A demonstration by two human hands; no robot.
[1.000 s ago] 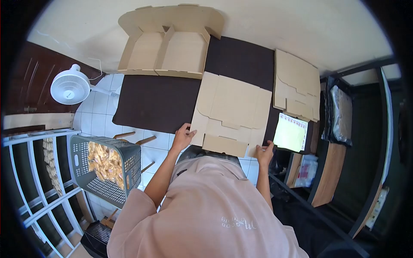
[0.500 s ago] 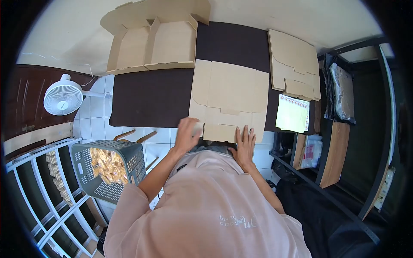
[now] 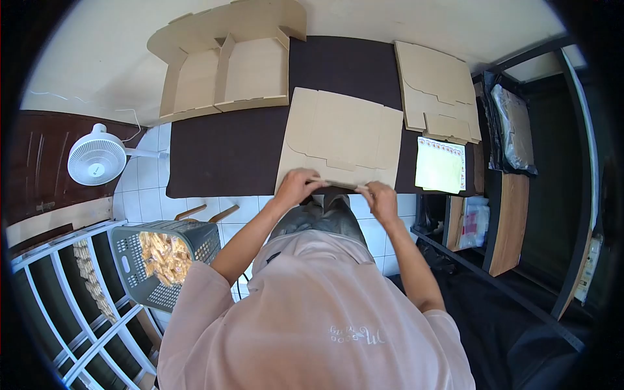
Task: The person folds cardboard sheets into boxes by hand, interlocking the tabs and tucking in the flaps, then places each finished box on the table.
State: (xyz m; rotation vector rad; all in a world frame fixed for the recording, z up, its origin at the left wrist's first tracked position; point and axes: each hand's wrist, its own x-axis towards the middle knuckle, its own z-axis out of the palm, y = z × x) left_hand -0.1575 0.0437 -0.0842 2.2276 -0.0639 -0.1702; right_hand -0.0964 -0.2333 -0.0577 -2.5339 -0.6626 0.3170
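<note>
A flat cardboard blank (image 3: pixel 341 136) lies on the dark bench (image 3: pixel 221 149), a little above the middle of the frame. Its near edge reaches the bench's front edge. Both hands are at that near edge. The left hand (image 3: pixel 296 187) is curled with its fingers closed on the left end of the narrow front flap. The right hand (image 3: pixel 381 199) pinches the right end of the same flap between thumb and fingers. The flap between them looks raised off the bench and shows as a thin strip, while the rest of the blank stays flat. The two forearms come up from the bottom of the frame out of pink sleeves.

In the upper left, a partly folded open box (image 3: pixel 224 71) sits at the bench's far corner, with its walls upright and its lid flap leaning back. In the upper right, a stack of flat blanks (image 3: pixel 434 88) lies well apart from the hands. Just below the stack is a pale yellow-green sheet (image 3: pixel 440 166) at the bench's right end.

Left of the bench, a white fan (image 3: pixel 97 159) stands on the tiled floor. Below it, a grey basket (image 3: pixel 166 257) holds yellowish packets, and it sits beside a white rack (image 3: pixel 55 286) in the lower left.
</note>
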